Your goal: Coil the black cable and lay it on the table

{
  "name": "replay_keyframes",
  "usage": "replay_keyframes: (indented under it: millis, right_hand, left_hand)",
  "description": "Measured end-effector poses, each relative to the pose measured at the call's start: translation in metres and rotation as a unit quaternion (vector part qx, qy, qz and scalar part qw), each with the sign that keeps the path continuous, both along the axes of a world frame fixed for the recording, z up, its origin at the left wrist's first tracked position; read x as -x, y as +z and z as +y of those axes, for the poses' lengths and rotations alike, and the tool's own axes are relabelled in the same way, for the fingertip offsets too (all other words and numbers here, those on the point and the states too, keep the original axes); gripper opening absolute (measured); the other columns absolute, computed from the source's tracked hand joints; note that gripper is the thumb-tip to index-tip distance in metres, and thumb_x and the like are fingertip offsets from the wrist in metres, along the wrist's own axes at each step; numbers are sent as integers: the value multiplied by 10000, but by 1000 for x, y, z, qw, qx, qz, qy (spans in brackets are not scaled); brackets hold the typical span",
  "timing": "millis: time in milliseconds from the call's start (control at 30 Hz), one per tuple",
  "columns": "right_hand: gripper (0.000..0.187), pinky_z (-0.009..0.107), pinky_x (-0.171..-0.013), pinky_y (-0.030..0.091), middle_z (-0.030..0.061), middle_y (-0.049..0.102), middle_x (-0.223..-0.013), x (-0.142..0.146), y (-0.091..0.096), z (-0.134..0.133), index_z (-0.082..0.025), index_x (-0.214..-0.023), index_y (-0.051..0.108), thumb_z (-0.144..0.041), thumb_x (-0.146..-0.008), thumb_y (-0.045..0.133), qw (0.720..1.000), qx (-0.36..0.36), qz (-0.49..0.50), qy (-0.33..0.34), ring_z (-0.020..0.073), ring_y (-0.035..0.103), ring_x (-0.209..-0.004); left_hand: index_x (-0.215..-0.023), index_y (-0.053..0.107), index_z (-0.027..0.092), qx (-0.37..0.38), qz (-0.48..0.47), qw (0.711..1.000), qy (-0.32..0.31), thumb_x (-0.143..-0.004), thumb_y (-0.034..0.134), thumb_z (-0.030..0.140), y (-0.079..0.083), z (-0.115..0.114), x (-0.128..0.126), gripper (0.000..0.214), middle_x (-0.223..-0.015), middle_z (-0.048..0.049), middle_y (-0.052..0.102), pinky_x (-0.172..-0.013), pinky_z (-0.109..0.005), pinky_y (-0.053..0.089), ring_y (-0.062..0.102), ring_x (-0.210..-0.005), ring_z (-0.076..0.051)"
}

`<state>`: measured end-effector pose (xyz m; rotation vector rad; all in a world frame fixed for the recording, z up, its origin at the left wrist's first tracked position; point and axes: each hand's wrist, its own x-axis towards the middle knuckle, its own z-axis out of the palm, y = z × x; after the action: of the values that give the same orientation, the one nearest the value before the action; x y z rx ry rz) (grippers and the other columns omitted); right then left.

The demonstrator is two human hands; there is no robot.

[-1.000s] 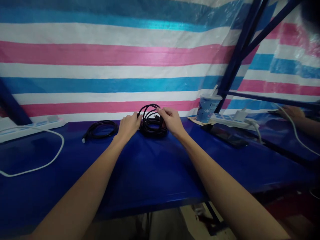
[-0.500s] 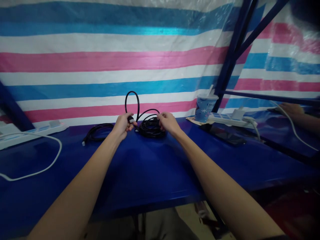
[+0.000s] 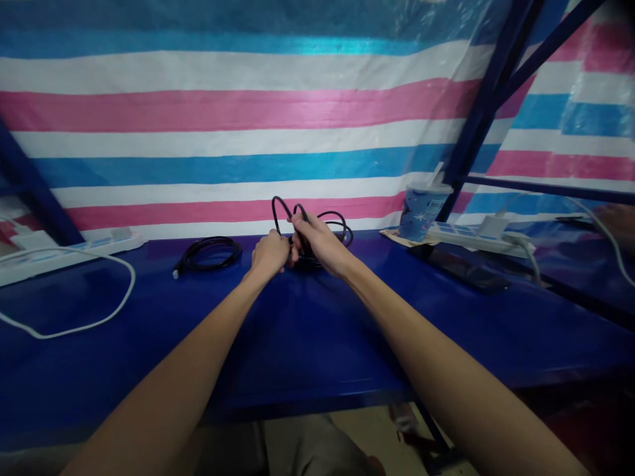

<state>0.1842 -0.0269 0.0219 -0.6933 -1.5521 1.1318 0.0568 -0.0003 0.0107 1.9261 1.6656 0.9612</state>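
Both hands meet at the back of the blue table [image 3: 307,344], the left hand [image 3: 269,253] and right hand [image 3: 320,241] closed on the black cable [image 3: 333,220], probably to keep its loops together.

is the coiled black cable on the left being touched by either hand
No, the coiled black cable lies alone on the blue table, apart from the left hand and right hand.

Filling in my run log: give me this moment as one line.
left hand: grips black cable | right hand: grips same cable | loops raised | second coil: on blue table
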Motion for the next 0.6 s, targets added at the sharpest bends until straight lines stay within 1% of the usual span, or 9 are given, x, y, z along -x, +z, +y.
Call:
replay_keyframes:
  millis: [67,133,233,333,400,467,500,533,600]
  right_hand:
    - [287,213,-388,258,-108,316,-492,-4,8,-5,-202,-931,479,-481,-945,413,998,33,44,12,53,257,-333]
    - [343,206,-371,155,-116,210,-459,-12,14,-8,-202,-914,500,-505,-965,347,996,51,69,6,51,129,-341]
    - [390,210,-379,113,-113,146,-427,-26,19,-10,-200,-856,517,-528,-965,338,996,69,63,8,61,82,-370]
    - [410,212,-381,108,-110,148,-415,-33,18,-9,-191,-789,517,-542,-949,378,996,83,23,29,62,66,-384]
    - [423,212,-381,104,-110,158,-413,-32,16,-9,-188,-764,522,-564,-927,419,997,69,11,44,59,62,-387]
    - [439,214,-382,99,-113,153,-414,-29,15,-9,-184,-753,531,-591,-900,461,998,44,15,44,54,59,-383]
    - [444,215,-383,101,-115,151,-418,-27,15,-9,-181,-758,538,-600,-890,474,998,37,16,43,52,61,-380]
    - [447,215,-383,115,-115,160,-422,-25,15,-9,-178,-768,546,-603,-886,478,998,33,17,42,50,76,-373]
    - [437,208,-393,202,-104,234,-430,-22,16,-8,-173,-810,559,-589,-896,460,998,31,38,45,55,179,-360]
  left_hand:
    - [-888,563,173,-22,10,999,27,-811,450,287,3,3,1,178,-538,-49,584,-661,-367,387,585,-583,-237]
    - [-859,561,177,-58,5,998,37,-783,495,283,8,4,3,146,-668,-92,632,-711,-384,396,610,-738,-266]
    - [-883,554,177,-135,-29,990,18,-787,529,282,17,2,7,144,-935,-105,667,-793,-350,422,603,-899,-232]
    - [-956,553,179,-187,-115,973,-69,-814,548,284,25,-3,7,177,-967,-67,669,-789,-292,451,608,-898,-177]
    - [-985,553,175,-167,-193,957,-139,-805,573,231,28,-6,5,190,-926,-58,673,-736,-271,471,623,-826,-154]
    - [-955,557,164,-114,-257,944,-171,-796,587,177,30,-8,1,162,-793,-32,648,-613,-229,462,605,-659,-113]
    - [-907,560,154,-77,-283,939,-180,-804,585,167,32,-10,0,106,-675,-3,593,-522,-199,419,551,-542,-82]
    - [-845,555,147,-34,-320,929,-183,-817,581,162,33,-12,-1,41,-560,34,497,-434,-173,342,456,-431,-51]
    - [-727,512,148,51,-410,893,-180,-866,545,172,35,-15,-2,145,-442,90,281,-342,-157,176,239,-318,-13]
